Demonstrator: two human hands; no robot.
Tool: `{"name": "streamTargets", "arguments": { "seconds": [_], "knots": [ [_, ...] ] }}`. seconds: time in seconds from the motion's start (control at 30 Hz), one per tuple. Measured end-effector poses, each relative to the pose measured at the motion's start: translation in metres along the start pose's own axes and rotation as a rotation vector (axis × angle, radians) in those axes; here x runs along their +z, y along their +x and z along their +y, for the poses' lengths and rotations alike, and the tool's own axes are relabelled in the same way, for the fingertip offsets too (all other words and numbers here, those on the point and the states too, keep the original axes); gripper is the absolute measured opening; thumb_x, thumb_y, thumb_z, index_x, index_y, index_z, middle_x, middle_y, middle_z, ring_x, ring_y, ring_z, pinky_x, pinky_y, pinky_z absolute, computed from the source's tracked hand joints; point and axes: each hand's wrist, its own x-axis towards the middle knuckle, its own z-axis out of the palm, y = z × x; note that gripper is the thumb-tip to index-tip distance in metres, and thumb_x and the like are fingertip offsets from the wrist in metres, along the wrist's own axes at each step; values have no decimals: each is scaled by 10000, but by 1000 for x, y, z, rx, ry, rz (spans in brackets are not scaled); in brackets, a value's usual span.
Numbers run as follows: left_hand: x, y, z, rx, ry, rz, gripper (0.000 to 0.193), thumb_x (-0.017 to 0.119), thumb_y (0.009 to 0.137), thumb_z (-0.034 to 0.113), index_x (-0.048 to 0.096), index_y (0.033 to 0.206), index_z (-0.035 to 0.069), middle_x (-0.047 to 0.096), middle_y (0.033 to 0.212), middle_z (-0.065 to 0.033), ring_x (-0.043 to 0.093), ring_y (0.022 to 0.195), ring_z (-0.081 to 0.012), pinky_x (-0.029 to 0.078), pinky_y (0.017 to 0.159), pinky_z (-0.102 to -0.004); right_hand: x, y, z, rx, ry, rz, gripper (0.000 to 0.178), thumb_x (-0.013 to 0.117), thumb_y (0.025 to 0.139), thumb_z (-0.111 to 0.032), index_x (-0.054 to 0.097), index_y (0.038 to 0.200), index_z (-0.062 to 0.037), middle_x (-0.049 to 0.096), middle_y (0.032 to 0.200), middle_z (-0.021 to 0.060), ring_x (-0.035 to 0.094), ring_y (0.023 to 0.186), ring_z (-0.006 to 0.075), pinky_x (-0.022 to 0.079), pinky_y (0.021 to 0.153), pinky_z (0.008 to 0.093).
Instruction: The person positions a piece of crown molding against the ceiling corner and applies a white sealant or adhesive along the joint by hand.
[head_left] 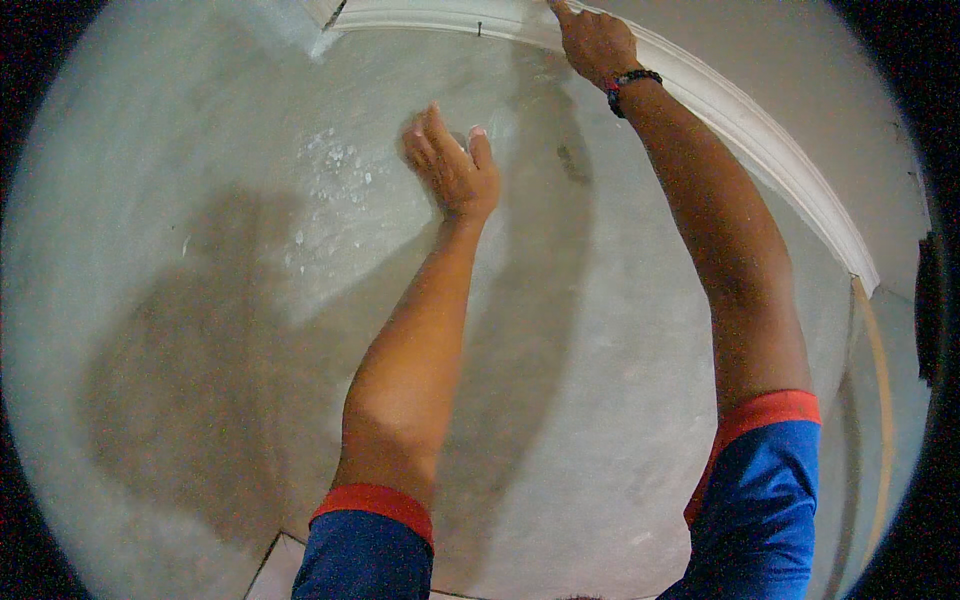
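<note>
My left hand (455, 170) is raised near the middle of a grey plastered wall (640, 380). Its fingers and thumb are apart, with pale smears on some tips, and it appears to rest on the wall or lie very close to it. Higher and to the right, my right hand (600, 45) is at a white moulding (740, 120) that runs along the top of the wall. One finger stretches along the moulding's lower part, while the other fingers are bent and partly hidden. Nothing shows in either hand. A dark beaded bracelet (632, 85) circles my right wrist.
A nail (479, 29) sticks out by the moulding's lower edge. White spatters (340, 170) mark the wall left of my left hand. A tan strip (878, 380) runs down at the right, near a dark object (927, 310). My shadow falls across the wall.
</note>
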Motion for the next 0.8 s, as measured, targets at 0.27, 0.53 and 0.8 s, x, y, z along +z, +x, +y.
{"name": "streamTargets", "arguments": {
  "seconds": [0.27,0.53,0.8],
  "knots": [
    [6,1,-12,46,47,17,624,584,879,286,372,1370,-36,415,1338,-264,355,1260,-452,234,1071,-582,-9,-42,39,24,-63,-104,537,504,911,-112,403,1437,-91,699,868,137,682,791,267,550,640,395],
    [14,-3,-8,37,32,-5,626,585,876,287,375,1367,-39,417,1332,-266,353,1262,-449,234,1075,-574,12,-78,103,-6,-169,-149,686,490,905,-57,207,1525,-131,684,850,186,688,740,328,580,652,451],
    [1,-7,-5,17,34,-7,647,591,867,303,373,1368,-44,404,1346,-280,334,1273,-475,216,1083,-590,-18,-88,78,-125,-261,-89,641,483,918,-73,245,1512,-103,671,828,188,688,743,317,573,653,436]
  ]
}}
